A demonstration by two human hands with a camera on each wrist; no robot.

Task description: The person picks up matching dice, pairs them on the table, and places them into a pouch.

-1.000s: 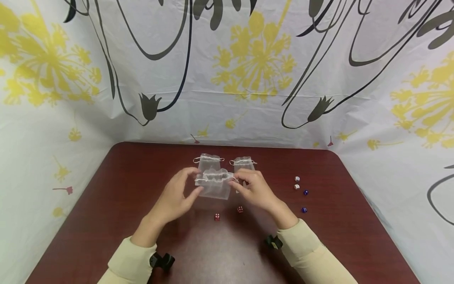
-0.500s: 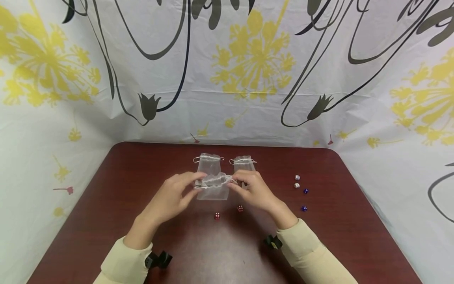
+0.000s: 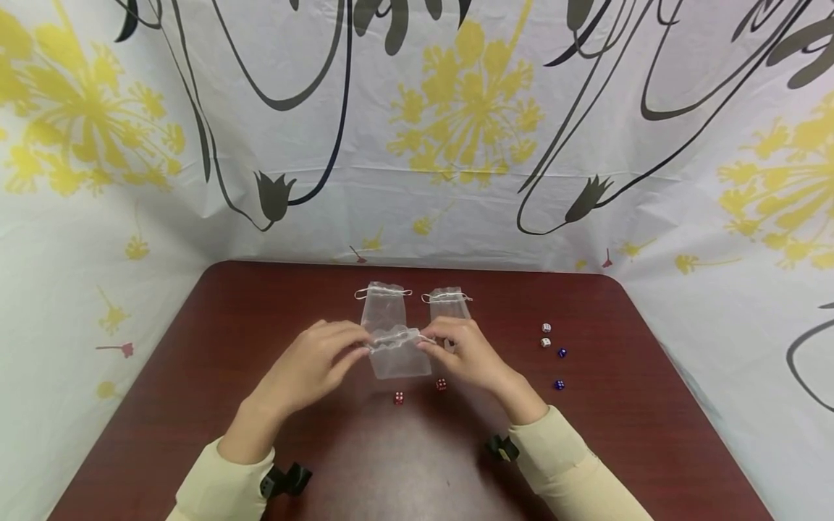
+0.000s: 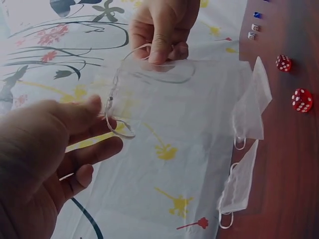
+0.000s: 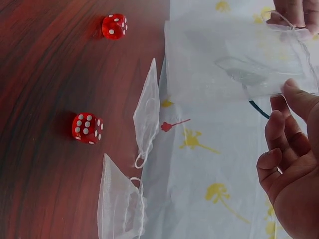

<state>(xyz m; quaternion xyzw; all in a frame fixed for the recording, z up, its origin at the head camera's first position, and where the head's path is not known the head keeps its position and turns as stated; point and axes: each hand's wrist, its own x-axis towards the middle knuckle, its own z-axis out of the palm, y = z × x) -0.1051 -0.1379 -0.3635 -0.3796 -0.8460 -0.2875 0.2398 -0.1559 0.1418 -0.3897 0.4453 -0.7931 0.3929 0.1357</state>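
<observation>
A sheer white drawstring bag (image 3: 402, 362) is held up over the tabletop (image 3: 156, 405), midway between its left and right edges, the gathered mouth uppermost and the body hanging below the fingertips. The left end of the mouth is pinched between thumb and fingers by the left hand (image 3: 322, 356); the right end is pinched likewise by the right hand (image 3: 470, 352). Toward the far edge, a left spare bag (image 3: 383, 307) and a right spare bag (image 3: 448, 307) are seen. Two red dice (image 3: 399, 398) are placed nearer the near edge, and two white dice (image 3: 546, 342) and two blue dice (image 3: 559, 385) toward the right edge.
</observation>
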